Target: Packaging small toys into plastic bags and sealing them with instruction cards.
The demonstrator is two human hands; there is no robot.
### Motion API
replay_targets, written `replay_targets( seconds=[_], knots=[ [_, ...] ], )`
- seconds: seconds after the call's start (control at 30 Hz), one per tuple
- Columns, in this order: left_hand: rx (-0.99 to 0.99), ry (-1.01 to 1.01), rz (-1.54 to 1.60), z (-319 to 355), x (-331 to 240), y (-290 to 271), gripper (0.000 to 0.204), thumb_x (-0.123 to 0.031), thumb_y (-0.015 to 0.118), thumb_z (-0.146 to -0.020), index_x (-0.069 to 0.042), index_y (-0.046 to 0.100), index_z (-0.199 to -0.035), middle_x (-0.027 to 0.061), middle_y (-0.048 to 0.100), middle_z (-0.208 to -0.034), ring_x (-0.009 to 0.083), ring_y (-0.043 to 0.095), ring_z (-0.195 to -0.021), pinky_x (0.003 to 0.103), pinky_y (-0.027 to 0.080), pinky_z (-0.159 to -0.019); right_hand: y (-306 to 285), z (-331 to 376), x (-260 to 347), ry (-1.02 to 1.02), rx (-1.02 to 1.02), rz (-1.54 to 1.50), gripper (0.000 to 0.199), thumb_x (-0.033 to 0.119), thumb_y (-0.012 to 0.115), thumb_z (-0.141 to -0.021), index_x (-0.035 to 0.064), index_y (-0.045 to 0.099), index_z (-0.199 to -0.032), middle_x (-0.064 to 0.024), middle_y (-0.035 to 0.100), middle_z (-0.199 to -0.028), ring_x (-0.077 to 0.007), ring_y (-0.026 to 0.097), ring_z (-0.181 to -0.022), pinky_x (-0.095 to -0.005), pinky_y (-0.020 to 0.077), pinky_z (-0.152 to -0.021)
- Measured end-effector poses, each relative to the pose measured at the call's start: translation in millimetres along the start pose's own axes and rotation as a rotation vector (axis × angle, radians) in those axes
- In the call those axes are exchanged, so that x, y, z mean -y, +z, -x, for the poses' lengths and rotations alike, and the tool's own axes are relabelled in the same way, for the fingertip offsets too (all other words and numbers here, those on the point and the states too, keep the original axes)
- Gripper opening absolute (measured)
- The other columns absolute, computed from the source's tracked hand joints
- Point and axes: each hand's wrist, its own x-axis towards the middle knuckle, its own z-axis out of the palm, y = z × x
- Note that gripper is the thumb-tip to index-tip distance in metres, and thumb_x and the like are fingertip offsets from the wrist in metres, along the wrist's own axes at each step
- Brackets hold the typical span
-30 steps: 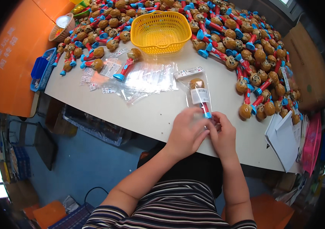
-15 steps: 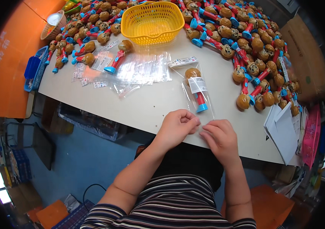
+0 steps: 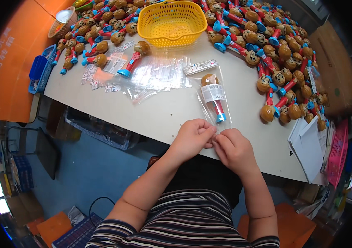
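— Fingers (image 3: 209, 133) first: what is their state?
— Left hand (image 3: 192, 136) and right hand (image 3: 233, 149) meet at the table's near edge, thumbs and forefingers drawn together, pinching the open end of a clear plastic bag (image 3: 213, 101). Whether anything else sits between the tips cannot be told.

— Contents of the bag?
— One toy (image 3: 214, 94): round brown head, red stem, blue foot, white label over it. It lies flat just beyond the fingertips, foot end nearest them.

— Items further out?
— Beyond the fingers and to their left, a loose pile of empty clear bags (image 3: 155, 76), glossy and crinkled, a single toy (image 3: 134, 58) on its far side, and small paper labels (image 3: 101, 80). Straight beyond, a yellow mesh plastic basket (image 3: 172, 22). To the right, a dense heap of like toys (image 3: 275, 53). Right of the right hand, a stack of white sheets (image 3: 310, 146); a blue basket (image 3: 39, 70) far left.

— Anything in the way?
— Only pale, smooth tabletop (image 3: 163, 111) lies between the hands and the bag pile.
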Motion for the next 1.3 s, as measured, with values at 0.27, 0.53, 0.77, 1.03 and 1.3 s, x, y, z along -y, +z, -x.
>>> replay_targets(
  seconds=[0.27,0.53,0.77,1.03,1.3],
  knots=[
    [-0.133,0.087,0.026,-6,-4,-13,0.018,-0.015,0.058,-0.1,0.003,0.06,-0.1,0.0088,0.07,-0.086,0.0138,0.07,-0.081,0.026,0.059,-0.07,-17,13,0,-0.019,0.216,-0.124,0.021,0.005,0.07,-0.078,0.0031,0.062,-0.097,-0.0098,0.059,-0.089,-0.0293,0.061,-0.082,-0.0368,0.0522,-0.066],
    [-0.093,0.092,-0.032,1,-12,-14,0.022,-0.018,0.06,-0.1,0.004,0.06,-0.101,0.0103,0.071,-0.088,0.0129,0.069,-0.08,0.024,0.058,-0.07,-29,-22,14,0.039,0.011,-0.131,0.019,0.003,0.076,-0.076,0.0042,0.065,-0.091,-0.0105,0.063,-0.086,-0.0285,0.062,-0.074,-0.0344,0.052,-0.064],
    [-0.098,0.062,-0.016,7,-16,-15,0.022,-0.018,0.061,-0.099,0.003,0.06,-0.1,0.0077,0.07,-0.084,0.0114,0.068,-0.075,0.024,0.057,-0.068,-10,-33,6,-0.01,0.087,0.005,0.016,0.008,0.076,-0.079,0.005,0.068,-0.093,-0.0081,0.063,-0.087,-0.0258,0.064,-0.075,-0.0348,0.0532,-0.063],
    [-0.1,0.105,-0.074,5,-16,-18,0.02,-0.017,0.062,-0.098,0.003,0.061,-0.097,0.0067,0.069,-0.081,0.0102,0.067,-0.073,0.025,0.057,-0.069,2,-34,5,-0.082,0.185,0.09,0.017,0.007,0.073,-0.076,0.0054,0.064,-0.09,-0.0077,0.058,-0.082,-0.0253,0.062,-0.071,-0.035,0.0525,-0.061],
    [-0.142,0.111,-0.041,-2,-15,-17,0.018,-0.015,0.062,-0.098,0.003,0.061,-0.096,0.0072,0.069,-0.08,0.0111,0.067,-0.073,0.024,0.057,-0.066,0,-22,0,-0.073,0.151,0.011,0.022,0.006,0.073,-0.072,0.0056,0.06,-0.089,-0.0094,0.057,-0.084,-0.0268,0.061,-0.07,-0.0352,0.0525,-0.059]
  ],
)
